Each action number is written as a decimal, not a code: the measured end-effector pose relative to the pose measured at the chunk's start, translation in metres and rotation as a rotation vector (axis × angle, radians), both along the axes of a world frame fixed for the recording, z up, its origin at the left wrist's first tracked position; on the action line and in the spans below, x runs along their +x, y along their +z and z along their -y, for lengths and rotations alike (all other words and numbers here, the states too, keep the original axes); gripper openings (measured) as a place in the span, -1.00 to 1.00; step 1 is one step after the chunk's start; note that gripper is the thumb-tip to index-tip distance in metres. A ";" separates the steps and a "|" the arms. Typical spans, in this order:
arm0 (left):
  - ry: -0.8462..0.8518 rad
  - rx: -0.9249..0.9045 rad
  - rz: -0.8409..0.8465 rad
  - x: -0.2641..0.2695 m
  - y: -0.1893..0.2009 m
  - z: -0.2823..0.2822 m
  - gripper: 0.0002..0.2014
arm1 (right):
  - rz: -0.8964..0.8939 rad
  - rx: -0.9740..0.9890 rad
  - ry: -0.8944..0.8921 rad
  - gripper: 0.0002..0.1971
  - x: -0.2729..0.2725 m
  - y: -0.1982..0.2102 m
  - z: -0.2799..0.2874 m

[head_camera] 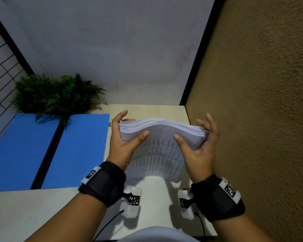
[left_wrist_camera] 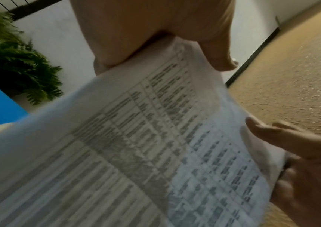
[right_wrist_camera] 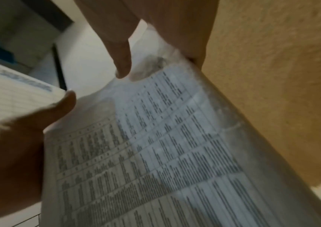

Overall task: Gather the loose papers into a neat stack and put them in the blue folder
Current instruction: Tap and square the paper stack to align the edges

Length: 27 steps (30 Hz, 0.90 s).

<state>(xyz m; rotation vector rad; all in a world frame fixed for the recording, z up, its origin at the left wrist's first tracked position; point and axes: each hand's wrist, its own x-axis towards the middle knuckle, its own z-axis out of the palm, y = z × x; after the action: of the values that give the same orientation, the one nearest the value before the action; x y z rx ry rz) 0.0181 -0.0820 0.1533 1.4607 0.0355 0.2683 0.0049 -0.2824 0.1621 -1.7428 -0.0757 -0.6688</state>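
A pale desk sits between grey and cork walls. Left hand and right hand pinch the bowed paper stack upright, right of the open blue folder. Bowed sheets could fan out and slide loose if either pinch relaxes.

Open blue folder left, fern overhanging its far edge, textured wall close right.

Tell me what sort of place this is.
Probably a small office desk nook: a pale desk with an open blue folder and a potted fern, a cork-like board alongside, and both hands gripping printed papers.
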 end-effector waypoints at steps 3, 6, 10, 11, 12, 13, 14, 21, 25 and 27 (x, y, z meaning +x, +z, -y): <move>0.093 -0.013 0.051 0.000 0.003 0.007 -0.09 | 0.019 -0.113 -0.048 -0.63 0.000 0.000 -0.004; 0.124 -0.021 0.039 0.000 0.004 0.009 -0.08 | -0.044 -0.087 -0.047 -0.75 -0.001 -0.001 -0.007; 0.137 -0.068 0.004 0.001 0.009 0.012 -0.39 | -0.045 -0.183 -0.043 -0.72 0.000 -0.002 -0.008; 0.166 -0.078 -0.011 0.002 0.011 0.013 -0.50 | -0.069 -0.148 -0.062 -0.72 0.002 -0.002 -0.007; 0.202 -0.078 -0.024 0.004 0.013 0.013 -0.62 | -0.079 -0.140 -0.077 -0.72 0.003 -0.002 -0.007; 0.235 -0.078 -0.035 0.006 0.014 0.013 -0.73 | -0.071 -0.168 -0.084 -0.72 0.003 -0.001 -0.009; 0.257 -0.080 -0.045 0.008 0.015 0.012 -0.82 | -0.056 -0.201 -0.081 -0.72 0.004 -0.001 -0.009; 0.099 -0.045 -0.055 0.008 0.019 0.008 -0.51 | -0.045 -0.136 -0.081 -0.74 0.017 0.004 -0.003; -0.016 0.016 -0.050 0.008 0.004 -0.003 -0.05 | -0.073 -0.105 -0.104 -0.70 0.022 0.005 -0.001; -0.065 0.026 -0.066 0.009 -0.001 -0.005 0.11 | -0.103 -0.083 -0.098 -0.68 0.022 0.005 -0.002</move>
<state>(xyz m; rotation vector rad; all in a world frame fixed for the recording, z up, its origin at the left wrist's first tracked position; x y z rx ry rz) 0.0267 -0.0772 0.1519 1.4933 0.0378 0.1681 0.0272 -0.2803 0.1668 -1.8674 0.0550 -0.6537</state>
